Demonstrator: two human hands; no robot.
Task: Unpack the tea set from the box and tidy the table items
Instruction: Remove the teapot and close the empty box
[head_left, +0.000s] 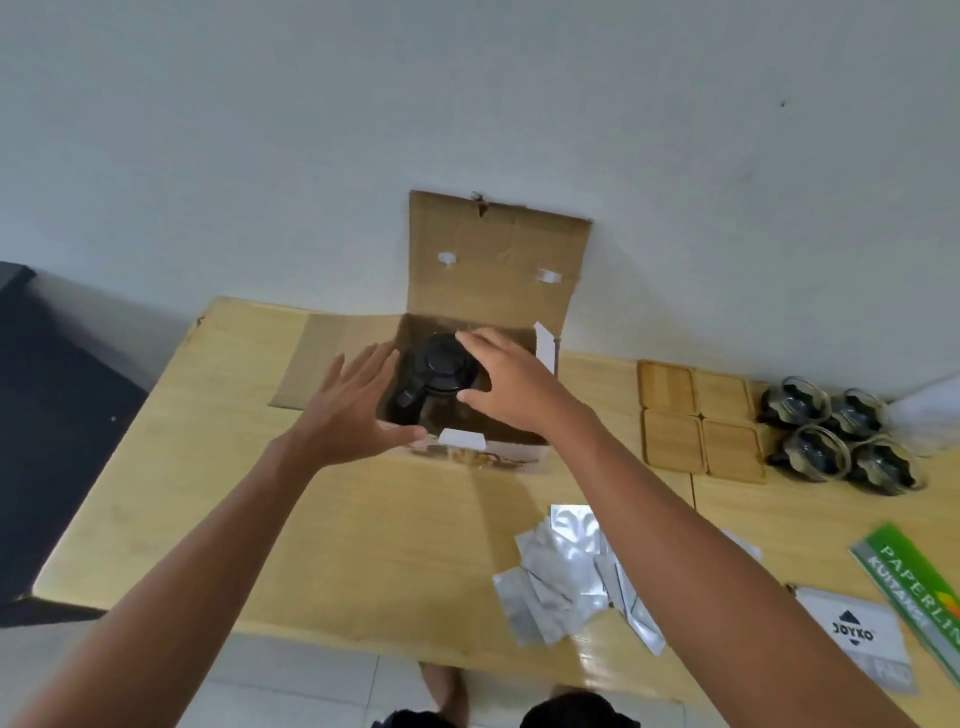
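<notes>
An open cardboard box (498, 260) stands at the back of the wooden table (311, 519), flaps up against the wall. Inside it sits a teapot with a black lid (439, 366) and black handle. My left hand (353, 410) hovers open at the box's left front edge, fingers spread. My right hand (514, 384) reaches over the box's right side, fingers spread just beside the lid, holding nothing. Several wooden coasters (696, 415) and several glass cups with black bases (831, 431) lie on the table to the right.
Several silver foil packets (566, 571) lie near the front edge. A green Paperline pad (914, 587) and a white Joyko packet (857, 634) sit at the right front. A dark cabinet (57, 426) stands left of the table. My feet show on the tiled floor below.
</notes>
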